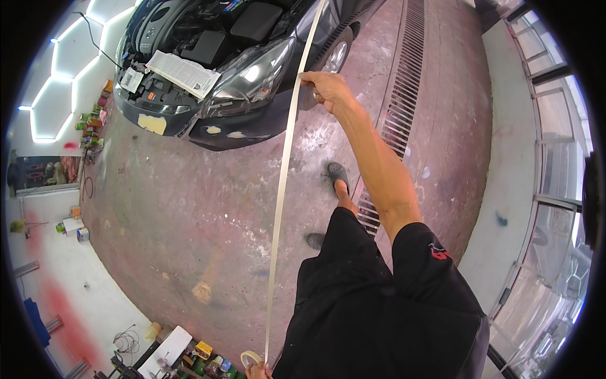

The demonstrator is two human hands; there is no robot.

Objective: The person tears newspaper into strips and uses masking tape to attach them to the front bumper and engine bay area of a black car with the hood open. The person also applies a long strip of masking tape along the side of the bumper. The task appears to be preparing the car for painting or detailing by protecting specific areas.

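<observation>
Leftmost, we see hexagonal light tubes (63, 78) glowing on the wall. Next stands a dark car (268, 123) with its engine bay exposed, a pale yellow patch (152, 123) on its bumper, and a folded newspaper (183, 74) lying beside its headlight (252, 76). At the lower edge our left hand (257, 371) closes on a roll of masking tape (250, 353), its fingers partly cut off from view. From there a long cream tape strip (278, 215) stretches up past the headlight to the top edge. Our right hand (325, 88) pinches it between thumb and forefinger, other fingers curled. Farther right run a slotted floor drain (398, 114) and glazed panels (557, 115).
</observation>
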